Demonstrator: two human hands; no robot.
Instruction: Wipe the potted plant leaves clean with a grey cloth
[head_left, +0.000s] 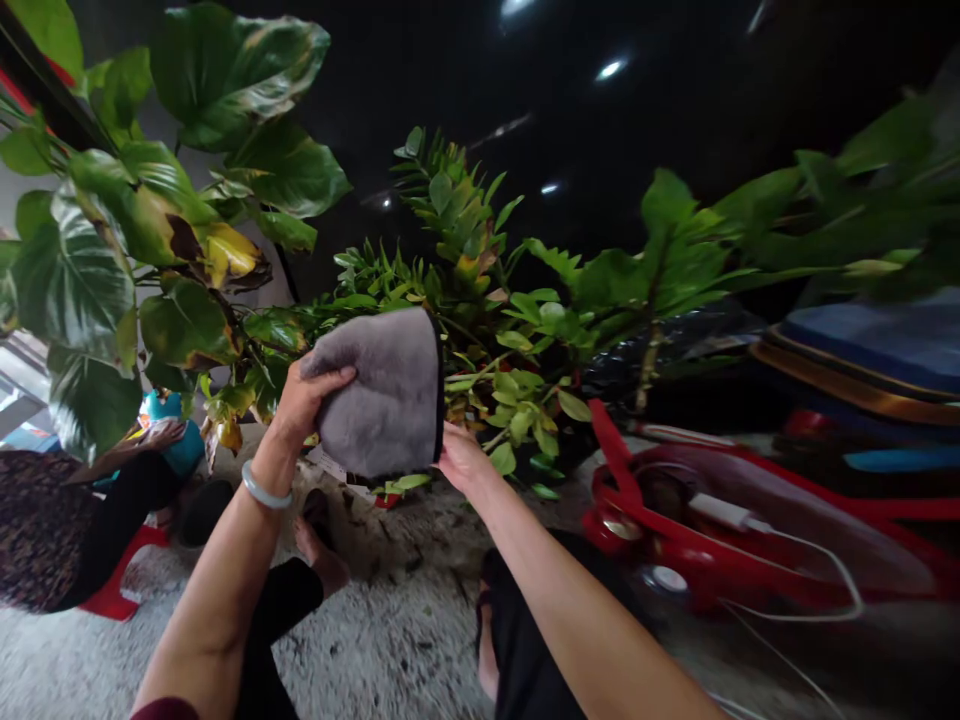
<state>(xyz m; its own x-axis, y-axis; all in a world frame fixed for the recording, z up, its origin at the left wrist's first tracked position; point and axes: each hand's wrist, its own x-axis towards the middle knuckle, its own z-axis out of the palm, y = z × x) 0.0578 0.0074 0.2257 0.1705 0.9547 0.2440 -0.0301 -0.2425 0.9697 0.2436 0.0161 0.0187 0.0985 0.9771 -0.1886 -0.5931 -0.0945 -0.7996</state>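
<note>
A plush grey cloth [379, 395] with a black trimmed edge is held up between both hands, in front of the plants. My left hand [307, 400] grips its left side, the thumb lying on the near face and the other fingers mostly hidden behind. At the lower right, by the black edge, my right hand [461, 458] is closed on the cloth, its fingertips out of sight behind it. A pale bangle [266, 487] circles my left wrist.
Leafy potted plants [480, 260] spread behind the cloth, with large leaves [71, 270] at left. On the right, a red basket-like item [705, 540] holds a white charger [720, 512] with its cable. Another person [52, 530] sits at left near a red stool [120, 580].
</note>
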